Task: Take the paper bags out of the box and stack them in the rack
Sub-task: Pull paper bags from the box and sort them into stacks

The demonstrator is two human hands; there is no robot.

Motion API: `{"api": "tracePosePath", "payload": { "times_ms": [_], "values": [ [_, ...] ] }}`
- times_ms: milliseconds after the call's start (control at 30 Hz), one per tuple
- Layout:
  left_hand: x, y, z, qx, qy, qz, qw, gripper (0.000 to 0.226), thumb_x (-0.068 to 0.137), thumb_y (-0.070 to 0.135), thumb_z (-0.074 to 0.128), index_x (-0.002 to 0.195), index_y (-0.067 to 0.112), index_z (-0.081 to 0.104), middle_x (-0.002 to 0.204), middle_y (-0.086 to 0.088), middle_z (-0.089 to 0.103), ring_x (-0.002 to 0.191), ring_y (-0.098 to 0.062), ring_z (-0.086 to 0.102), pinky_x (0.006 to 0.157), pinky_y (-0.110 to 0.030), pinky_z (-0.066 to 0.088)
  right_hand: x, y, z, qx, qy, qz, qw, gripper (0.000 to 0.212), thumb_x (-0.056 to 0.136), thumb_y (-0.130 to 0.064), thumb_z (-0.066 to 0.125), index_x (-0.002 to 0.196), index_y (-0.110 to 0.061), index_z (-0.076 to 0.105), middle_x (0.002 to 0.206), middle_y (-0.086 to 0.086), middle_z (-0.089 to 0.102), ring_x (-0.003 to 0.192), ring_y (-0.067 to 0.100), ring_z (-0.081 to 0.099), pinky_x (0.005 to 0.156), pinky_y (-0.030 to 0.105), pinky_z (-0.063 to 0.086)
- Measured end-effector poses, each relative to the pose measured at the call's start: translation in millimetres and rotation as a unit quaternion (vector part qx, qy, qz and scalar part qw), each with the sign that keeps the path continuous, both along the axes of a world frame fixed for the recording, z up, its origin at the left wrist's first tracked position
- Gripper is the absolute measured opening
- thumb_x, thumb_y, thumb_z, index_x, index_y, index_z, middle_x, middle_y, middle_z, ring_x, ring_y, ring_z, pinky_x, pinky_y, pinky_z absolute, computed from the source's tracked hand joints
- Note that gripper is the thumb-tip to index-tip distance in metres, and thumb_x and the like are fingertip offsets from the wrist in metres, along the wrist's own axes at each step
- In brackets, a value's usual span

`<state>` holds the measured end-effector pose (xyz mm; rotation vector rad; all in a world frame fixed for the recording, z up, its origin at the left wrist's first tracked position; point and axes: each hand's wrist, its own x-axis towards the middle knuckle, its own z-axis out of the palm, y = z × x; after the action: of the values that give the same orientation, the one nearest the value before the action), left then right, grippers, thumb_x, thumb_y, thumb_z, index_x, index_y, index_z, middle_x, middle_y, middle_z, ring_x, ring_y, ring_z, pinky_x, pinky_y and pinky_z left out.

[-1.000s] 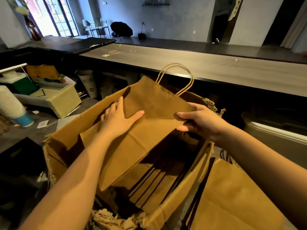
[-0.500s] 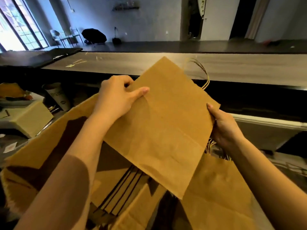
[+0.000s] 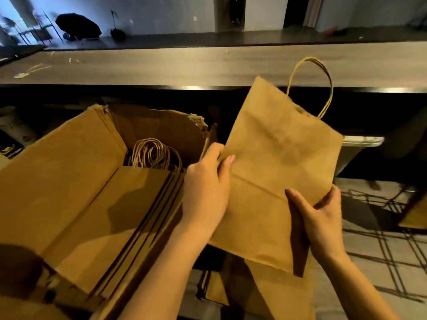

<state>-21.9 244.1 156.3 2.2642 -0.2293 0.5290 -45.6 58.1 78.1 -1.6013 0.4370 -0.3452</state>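
Observation:
A flat brown paper bag [image 3: 277, 158] with twine handles is held up to the right of the open cardboard box [image 3: 57, 169]. My left hand [image 3: 205, 188] grips the bag's left edge, thumb on its front. My right hand [image 3: 318, 218] grips its lower right corner, thumb on the front face. Several more flat bags [image 3: 129, 215] stand packed inside the box, their handles bunched at the far end. Beneath the held bag more paper bags [image 3: 265, 292] lie on a wire rack [image 3: 381, 245] at the right.
A long wooden counter [image 3: 184, 63] runs across just beyond the box. Under it at the right stands a grey bin [image 3: 355, 148]. Another brown bag edge [image 3: 413, 215] shows at the far right.
Both hands have carried the bag out of the box and to the right, above the bags on the rack. My right hand shifted from the bag's right edge down to its lower corner.

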Motion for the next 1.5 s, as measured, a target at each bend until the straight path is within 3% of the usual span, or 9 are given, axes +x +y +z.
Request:
{"api": "tracePosePath", "payload": {
  "times_ms": [300, 400, 533, 700, 800, 933, 1133, 1367, 1500],
  "values": [
    [-19.3, -22.8, -110.3, 0.131, 0.329, -0.042, 0.934, 0.044, 0.096, 0.018, 0.051, 0.136, 0.013, 0.036, 0.120, -0.009, 0.057, 0.104, -0.022, 0.059, 0.083, -0.031, 0.051, -39.7, -30.7, -72.2, -0.184, 0.075, 0.013, 0.980, 0.080, 0.073, -0.016, 0.079, 0.137, -0.009, 0.032, 0.125, 0.013, 0.057, 0.111, 0.030, 0.057, 0.085, 0.032, 0.044],
    [-30.8, -25.3, -135.0, 0.195, 0.401, -0.033, 0.894, 0.069, 0.098, 0.017, 0.044, 0.150, 0.013, -0.001, 0.155, -0.015, 0.017, 0.133, -0.024, 0.037, 0.102, -0.031, 0.038, -48.3, -30.4, -96.0, -0.206, 0.129, 0.069, 0.968, 0.092, 0.076, -0.020, 0.076, 0.147, -0.016, 0.018, 0.131, 0.012, 0.054, 0.113, 0.033, 0.056, 0.092, 0.041, 0.047],
    [-46.8, -23.8, -148.4, 0.204, 0.456, -0.030, 0.866, 0.074, 0.099, 0.014, 0.041, 0.150, 0.021, -0.013, 0.158, -0.011, -0.007, 0.144, -0.025, 0.014, 0.108, -0.033, 0.031, -59.8, -21.7, -123.0, -0.296, 0.166, 0.129, 0.932, 0.106, 0.075, -0.018, 0.078, 0.151, -0.010, 0.005, 0.141, 0.019, 0.039, 0.126, 0.033, 0.042, 0.104, 0.042, 0.038],
    [-51.1, -21.0, -154.1, 0.224, 0.457, -0.067, 0.858, 0.077, 0.097, 0.031, 0.045, 0.149, 0.027, -0.012, 0.157, -0.010, -0.013, 0.145, -0.033, -0.008, 0.115, -0.042, 0.015, -63.2, -24.8, -130.3, -0.325, 0.189, 0.130, 0.917, 0.090, 0.083, -0.032, 0.069, 0.151, -0.012, 0.014, 0.158, 0.011, 0.009, 0.145, 0.027, 0.012, 0.117, 0.036, 0.017],
    [-50.8, -23.5, -146.6, 0.207, 0.431, -0.086, 0.874, 0.075, 0.098, 0.035, 0.044, 0.149, 0.029, -0.010, 0.156, -0.003, -0.021, 0.144, -0.029, -0.016, 0.116, -0.042, 0.010, -55.3, -35.3, -117.7, -0.346, 0.164, 0.121, 0.916, 0.069, 0.085, -0.040, 0.059, 0.144, -0.011, 0.036, 0.155, 0.012, 0.023, 0.143, 0.028, 0.021, 0.115, 0.038, 0.021],
    [-40.0, -34.1, -108.3, 0.117, 0.352, -0.122, 0.920, 0.063, 0.096, 0.033, 0.048, 0.149, 0.026, 0.016, 0.158, 0.005, -0.001, 0.145, -0.022, 0.009, 0.114, -0.036, 0.020, -34.0, -38.0, -85.5, -0.387, 0.051, 0.105, 0.915, 0.044, 0.089, -0.037, 0.050, 0.125, -0.012, 0.057, 0.112, 0.009, 0.067, 0.104, 0.027, 0.062, 0.083, 0.037, 0.050],
    [-5.8, -34.4, 7.3, 0.244, 0.135, -0.099, 0.955, 0.034, 0.096, 0.041, 0.044, 0.126, 0.027, 0.053, 0.123, 0.003, 0.054, 0.115, -0.019, 0.049, 0.087, -0.034, 0.041, 36.6, -4.1, -0.9, -0.397, -0.111, 0.117, 0.903, 0.033, 0.094, -0.037, 0.048, 0.102, -0.011, 0.066, 0.077, 0.006, 0.070, 0.069, 0.023, 0.065, 0.061, 0.042, 0.052],
    [27.2, 37.0, 114.3, 0.342, 0.097, -0.044, 0.934, 0.037, 0.093, 0.049, 0.045, 0.119, 0.025, 0.057, 0.107, 0.000, 0.060, 0.094, -0.016, 0.056, 0.083, -0.038, 0.050, 84.8, 78.7, 89.1, -0.383, -0.244, 0.207, 0.867, 0.045, 0.091, -0.047, 0.041, 0.106, -0.013, 0.065, 0.083, -0.005, 0.067, 0.074, 0.010, 0.064, 0.065, 0.035, 0.053],
    [36.2, 103.2, 120.1, 0.333, 0.080, 0.027, 0.939, 0.036, 0.092, 0.048, 0.047, 0.116, 0.025, 0.059, 0.106, -0.001, 0.061, 0.094, -0.017, 0.056, 0.080, -0.036, 0.047, 104.8, 138.9, 116.1, -0.432, -0.262, 0.222, 0.834, 0.049, 0.092, -0.044, 0.051, 0.134, -0.019, 0.046, 0.122, 0.000, 0.061, 0.100, 0.013, 0.062, 0.081, 0.036, 0.055]
  ]
}}
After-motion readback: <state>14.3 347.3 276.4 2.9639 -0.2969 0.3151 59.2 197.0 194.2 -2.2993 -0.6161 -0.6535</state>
